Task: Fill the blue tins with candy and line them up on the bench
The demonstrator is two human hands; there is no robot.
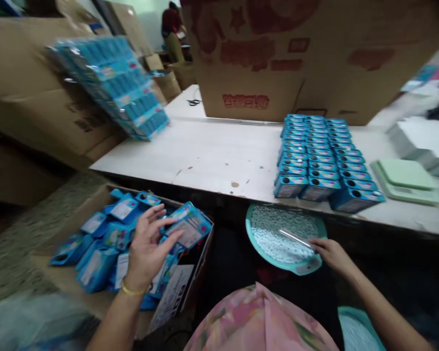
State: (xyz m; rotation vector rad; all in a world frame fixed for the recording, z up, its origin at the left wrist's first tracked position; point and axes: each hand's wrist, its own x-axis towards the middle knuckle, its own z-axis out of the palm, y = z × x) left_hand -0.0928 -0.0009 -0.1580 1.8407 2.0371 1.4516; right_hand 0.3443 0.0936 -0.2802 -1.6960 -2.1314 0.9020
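Observation:
My left hand (149, 242), with a bangle at the wrist, is over an open cardboard carton (68, 285) at lower left. Its thumb and fingers are closed on the left end of a small blue box (190, 225), printed in colours and tilted above the carton's right side. More blue boxes (99, 268) lie jumbled beneath. My right hand (329, 251) grips a thin silvery metal rod-like tool (296, 239) whose far end lies over a teal basin (249, 234). Small whitish pellets (274, 246) fill that basin. Whether the tool's tip is spoon-shaped, I cannot tell.
Rows of blue boxes (320, 168) stand on the white table (219, 156), beside a pale green scale (406, 178). A large cardboard box (249, 73) stands behind. Wrapped blue packs (113, 83) lean at left; scissors (194, 102) lie farther back. A person (172, 31) stands in the background.

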